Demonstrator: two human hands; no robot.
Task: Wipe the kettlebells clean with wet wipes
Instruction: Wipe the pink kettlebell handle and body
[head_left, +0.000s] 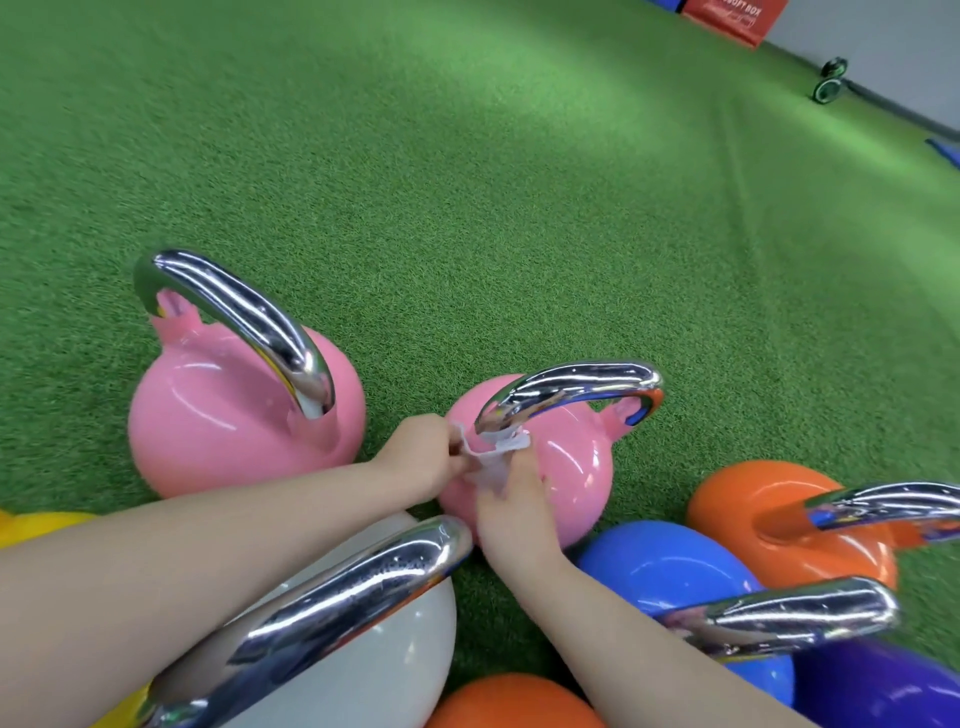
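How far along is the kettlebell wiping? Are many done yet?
Nothing here shows which kettlebells are finished; all look shiny. In hand: both hands, left and right, hold a wipe at the base of the handle of the smaller pink kettlebell. The big pink, white, blue and orange ones wait nearby.

Bright overhead light; glare on chrome handles (249, 322); fisheye-bent edges

Green turf (467, 182), red box (727, 21)
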